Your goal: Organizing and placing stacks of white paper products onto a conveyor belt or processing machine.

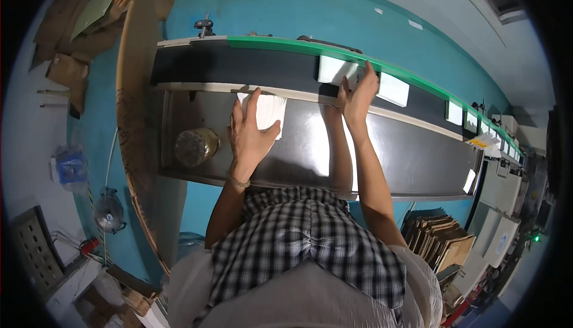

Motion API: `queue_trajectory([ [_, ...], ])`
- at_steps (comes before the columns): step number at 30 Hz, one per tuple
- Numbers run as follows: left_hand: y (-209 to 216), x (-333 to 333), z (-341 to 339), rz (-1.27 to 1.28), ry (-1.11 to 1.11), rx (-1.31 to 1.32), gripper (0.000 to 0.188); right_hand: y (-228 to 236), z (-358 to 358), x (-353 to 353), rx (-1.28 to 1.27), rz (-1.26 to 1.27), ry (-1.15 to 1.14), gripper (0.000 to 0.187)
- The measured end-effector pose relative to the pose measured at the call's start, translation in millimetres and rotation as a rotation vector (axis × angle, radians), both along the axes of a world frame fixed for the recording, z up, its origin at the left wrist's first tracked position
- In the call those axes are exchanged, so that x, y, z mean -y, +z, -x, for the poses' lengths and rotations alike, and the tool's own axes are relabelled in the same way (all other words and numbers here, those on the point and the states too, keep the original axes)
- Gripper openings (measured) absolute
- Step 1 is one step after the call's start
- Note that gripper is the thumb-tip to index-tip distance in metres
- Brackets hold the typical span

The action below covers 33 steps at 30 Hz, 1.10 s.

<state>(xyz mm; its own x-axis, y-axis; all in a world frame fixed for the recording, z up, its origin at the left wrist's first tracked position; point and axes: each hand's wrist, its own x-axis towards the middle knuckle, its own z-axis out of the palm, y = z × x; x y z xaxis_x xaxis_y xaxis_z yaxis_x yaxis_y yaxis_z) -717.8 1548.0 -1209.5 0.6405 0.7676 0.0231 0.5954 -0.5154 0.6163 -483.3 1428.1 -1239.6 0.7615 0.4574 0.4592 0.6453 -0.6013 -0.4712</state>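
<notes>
My left hand rests on a stack of white folded sheets lying on the shiny steel table, fingers spread over its top. My right hand reaches further out to the black conveyor belt and touches a white flat box on it, fingers on the box's near edge. Another white box lies just to the right on the belt, and several more follow along the belt towards the far right.
A round metal tin stands on the table's left end. The belt has a green far rail. Flattened brown cartons are stacked on the floor at the right; a tall cardboard sheet leans at the left. A small fan stands lower left.
</notes>
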Motion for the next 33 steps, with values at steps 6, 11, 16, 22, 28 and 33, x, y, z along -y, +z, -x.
queue_trajectory([
  [6,9.2,9.9,-13.2,0.238,-0.047,0.137,0.091,30.8,94.1,-6.5,-1.08,-0.108,0.294,0.056],
  [11,4.4,11.5,-7.5,0.348,-0.015,0.246,0.095,9.7,97.2,-11.0,-1.313,-0.326,0.226,0.048],
  [16,1.5,13.9,-8.7,0.189,-0.028,0.144,0.107,4.1,108.7,-5.2,-1.388,-0.201,0.188,0.048],
  [22,-4.1,7.1,-3.9,0.307,-0.026,0.213,0.11,-16.4,60.1,-2.8,-1.293,-0.52,0.091,0.025],
  [28,-7.3,16.3,-13.1,0.365,0.0,0.261,0.108,-15.7,87.8,4.7,-1.236,-0.429,0.12,0.039],
  [33,-28.6,13.1,-8.2,0.546,-0.023,0.288,0.105,15.8,107.1,-10.8,-1.328,-0.19,0.138,0.051],
])
